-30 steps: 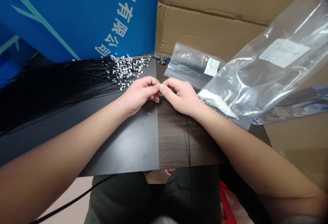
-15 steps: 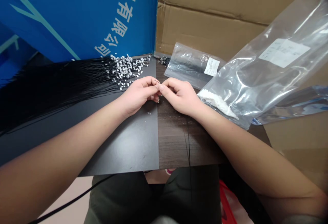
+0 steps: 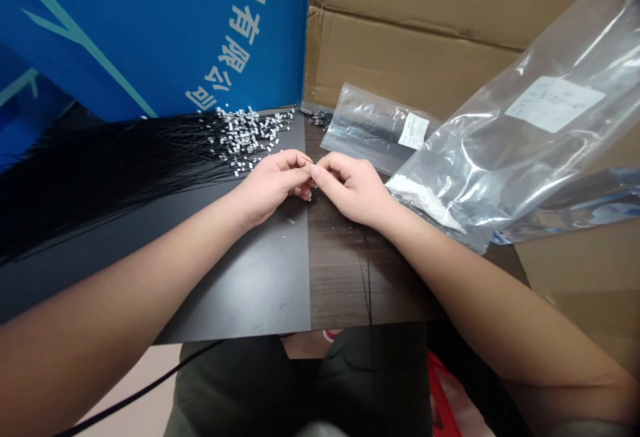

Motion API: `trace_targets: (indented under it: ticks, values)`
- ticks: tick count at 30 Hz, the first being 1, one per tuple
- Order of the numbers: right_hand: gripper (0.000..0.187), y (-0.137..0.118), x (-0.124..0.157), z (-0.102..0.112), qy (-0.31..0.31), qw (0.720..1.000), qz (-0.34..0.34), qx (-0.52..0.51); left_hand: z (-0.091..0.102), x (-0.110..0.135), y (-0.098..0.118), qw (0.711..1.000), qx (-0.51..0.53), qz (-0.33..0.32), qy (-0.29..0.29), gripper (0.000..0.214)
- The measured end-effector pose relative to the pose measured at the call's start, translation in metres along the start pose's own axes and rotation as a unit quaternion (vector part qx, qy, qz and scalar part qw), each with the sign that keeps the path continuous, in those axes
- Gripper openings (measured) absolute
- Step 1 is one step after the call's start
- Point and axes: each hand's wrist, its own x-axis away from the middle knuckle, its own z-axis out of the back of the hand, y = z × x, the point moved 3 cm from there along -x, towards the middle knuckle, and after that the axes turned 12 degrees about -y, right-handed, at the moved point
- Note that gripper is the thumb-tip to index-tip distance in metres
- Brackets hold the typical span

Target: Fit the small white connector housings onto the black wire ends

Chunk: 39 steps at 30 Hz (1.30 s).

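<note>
Black and hair-thin, the thin wire (image 3: 304, 159) shows only as a short tip poking out where the two sets of fingertips meet, above the seam between mat and bare table. That tip points up and to the left, away from the person, so its long axis slants across the table. The rest of its length is hidden inside the fingers, and I cannot tell whether the fine dark strand (image 3: 369, 287) running down off the near table edge belongs to it.

The left hand (image 3: 270, 187) is curled nearly closed, thumb and forefinger pinched on the wire. The right hand (image 3: 353, 187) is curled the same way, its fingertips pressed against the left ones at the wire's end. Whether it holds anything else there is too small to see.

Under the left forearm lies a smooth matt black mat (image 3: 250, 277), with one tiny pale loose piece (image 3: 291, 221) on it. Under the right is the dark wood-grain table (image 3: 340, 270).

Further left, a thick bundle of black wires (image 3: 100, 163) fans across the mat, ending in small white rectangular tips (image 3: 245, 133) just beyond the left hand. To the right sit a small crinkled clear bag (image 3: 375, 127) with a white label and a large glossy clear bag (image 3: 525, 150) with white bits (image 3: 425, 200) in its corner. Behind stand a blue printed board (image 3: 150, 30) and a brown cardboard box (image 3: 410, 43)
</note>
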Motion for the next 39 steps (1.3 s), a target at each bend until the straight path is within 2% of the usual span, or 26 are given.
trace_targets:
  ticks: [39]
  values:
    - [0.047, -0.0008, 0.0007, 0.0002, 0.0, 1.0, 0.003, 0.015, -0.0002, 0.0002, -0.0004, 1.0, -0.008, 0.004, -0.001, 0.01]
